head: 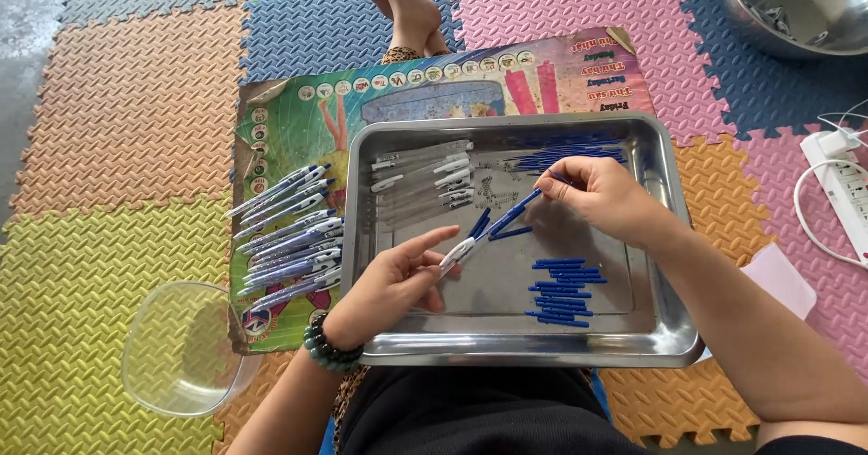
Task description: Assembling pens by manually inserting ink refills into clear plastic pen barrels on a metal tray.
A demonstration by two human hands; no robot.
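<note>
Seen from the head camera, a seated person is working over a metal tray (665, 238) resting on a printed poster on foam floor mats. The left hand (389, 283) is pinching the white end of a pen barrel (459, 253) between thumb and forefinger, the other fingers curling loosely beneath it. The right hand (601, 193) is pinching the far end of a thin blue refill (515, 211) with fingertips pressed together; the refill is running slantwise from those fingertips down to the barrel's mouth, where the two parts are meeting, just above the tray floor between the two hands. Below the right fingers a small pile of short blue pen parts (562, 290) is lying on the tray; beyond those fingers a bundle of blue refills (570, 155) is resting against the far wall. Beyond the left fingertips, clear empty barrels (420, 177) are lying in rows. Outside the tray, to the left of the left hand, assembled pens (289, 238) are lying side by side on the poster, with a clear plastic bowl (181, 351) nearer the wrist. The barrel and refill are judged light and smooth, the refill slender and somewhat bendable, so a grip close to the joining ends appears best suited to steadying them.
</note>
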